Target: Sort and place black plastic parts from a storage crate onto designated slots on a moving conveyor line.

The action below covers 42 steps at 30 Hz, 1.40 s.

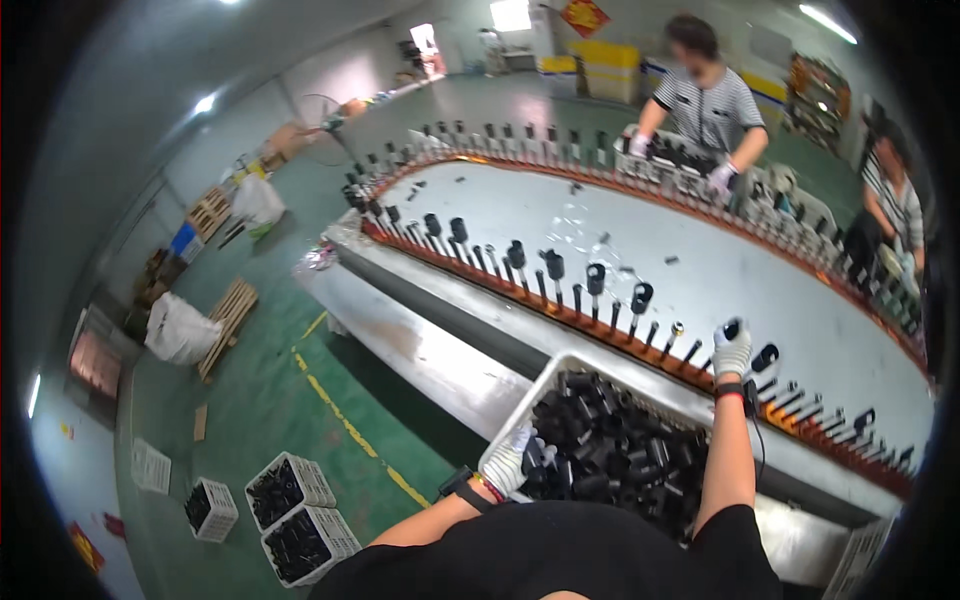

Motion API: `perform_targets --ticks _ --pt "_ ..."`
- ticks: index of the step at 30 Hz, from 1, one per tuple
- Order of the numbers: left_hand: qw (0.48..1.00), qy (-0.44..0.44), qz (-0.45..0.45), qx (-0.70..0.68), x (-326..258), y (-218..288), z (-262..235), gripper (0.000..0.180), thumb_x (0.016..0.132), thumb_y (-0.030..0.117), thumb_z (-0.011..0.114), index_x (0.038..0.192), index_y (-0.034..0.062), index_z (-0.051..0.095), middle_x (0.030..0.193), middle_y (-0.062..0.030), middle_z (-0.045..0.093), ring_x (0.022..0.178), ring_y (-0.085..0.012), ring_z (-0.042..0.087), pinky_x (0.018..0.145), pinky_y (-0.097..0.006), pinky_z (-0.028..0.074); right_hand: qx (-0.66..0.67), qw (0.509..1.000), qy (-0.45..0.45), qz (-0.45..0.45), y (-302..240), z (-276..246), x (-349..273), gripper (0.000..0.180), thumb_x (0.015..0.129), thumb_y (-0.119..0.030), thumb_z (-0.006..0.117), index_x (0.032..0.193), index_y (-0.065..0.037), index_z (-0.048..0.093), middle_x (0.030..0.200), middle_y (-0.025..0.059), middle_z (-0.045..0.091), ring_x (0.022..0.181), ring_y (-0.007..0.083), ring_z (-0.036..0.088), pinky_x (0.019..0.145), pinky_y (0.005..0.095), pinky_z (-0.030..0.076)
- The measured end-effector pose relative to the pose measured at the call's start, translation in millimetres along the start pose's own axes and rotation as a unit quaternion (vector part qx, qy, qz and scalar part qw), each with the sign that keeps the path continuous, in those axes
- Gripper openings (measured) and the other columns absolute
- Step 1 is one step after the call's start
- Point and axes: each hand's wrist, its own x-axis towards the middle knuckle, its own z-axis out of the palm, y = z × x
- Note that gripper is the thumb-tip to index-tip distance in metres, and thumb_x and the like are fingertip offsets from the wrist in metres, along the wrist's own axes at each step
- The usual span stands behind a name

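My right hand (732,352), in a white knitted glove, is closed on a black cup-shaped plastic part (733,327) over the near row of upright rods on the conveyor (590,325). At the left side of a pale plastic crate (548,375), my gloved left hand (508,464) reaches in over the rim. Its fingers curl at a black cup-shaped part; the grip is partly hidden. The crate holds a heap of similar black parts (620,440). Along the near row, some rods carry a black part (596,278) on top, while others stand bare.
Across the loop-shaped table (690,265), a person (705,110) in a striped shirt handles parts at another crate. A second person (890,205) works at far right. Filled crates (285,490) stand on the green floor at left, with a wooden pallet (230,320) beyond.
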Motion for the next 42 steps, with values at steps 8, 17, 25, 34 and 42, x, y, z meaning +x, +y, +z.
perform_targets --ticks 8,17,25,34,42 --pt "0.986 0.025 -0.137 -0.095 12 25 28 0.018 0.092 0.010 0.068 0.104 0.0043 0.056 0.099 -0.0133 0.061 0.096 -0.0333 0.064 0.087 -0.056 0.057 0.083 0.989 -0.096 0.078 -32 47 12 0.032 0.079 -0.010 0.070 0.106 -0.007 0.055 0.082 0.0141 0.063 0.073 0.0262 0.060 0.072 0.0403 0.051" --pt "0.974 -0.103 -0.158 0.127 15 20 47 0.034 0.092 0.008 0.068 0.124 0.0052 0.056 0.111 -0.0103 0.064 0.102 -0.0230 0.065 0.068 -0.028 0.053 -0.084 0.804 -0.544 -0.226 -101 -50 -196 0.081 0.068 -0.035 0.081 0.136 -0.006 0.048 0.125 0.0234 0.054 0.114 0.0440 0.052 0.096 0.0499 0.045" --pt "0.888 -0.122 0.010 0.443 29 -24 109 0.047 0.098 0.029 0.063 0.134 0.0011 0.055 0.106 -0.0029 0.067 0.090 -0.0071 0.061 0.079 -0.022 0.051 -0.185 0.842 -0.471 -0.187 -62 -128 -277 0.066 0.064 -0.041 0.085 0.116 -0.008 0.064 0.117 0.0195 0.059 0.115 0.0393 0.051 0.098 0.0476 0.043" --pt "0.787 -0.167 0.115 0.583 52 -30 252 0.034 0.090 0.031 0.070 0.110 0.0035 0.066 0.096 -0.0094 0.071 0.081 -0.0171 0.067 0.076 -0.031 0.054 -0.013 0.926 -0.372 -0.058 -23 -165 -236 0.038 0.074 -0.017 0.078 0.104 -0.002 0.061 0.106 0.0228 0.062 0.101 0.0405 0.059 0.088 0.0433 0.049" --pt "0.707 -0.134 0.244 0.650 150 -64 302 0.057 0.067 0.033 0.087 0.110 0.0028 0.066 0.100 -0.0151 0.071 0.096 -0.0247 0.067 0.086 -0.037 0.052 0.292 0.891 -0.209 0.278 -34 -212 -203 0.022 0.098 -0.028 0.060 0.093 -0.007 0.061 0.078 0.0015 0.058 0.058 0.0073 0.053 0.051 0.0224 0.047"
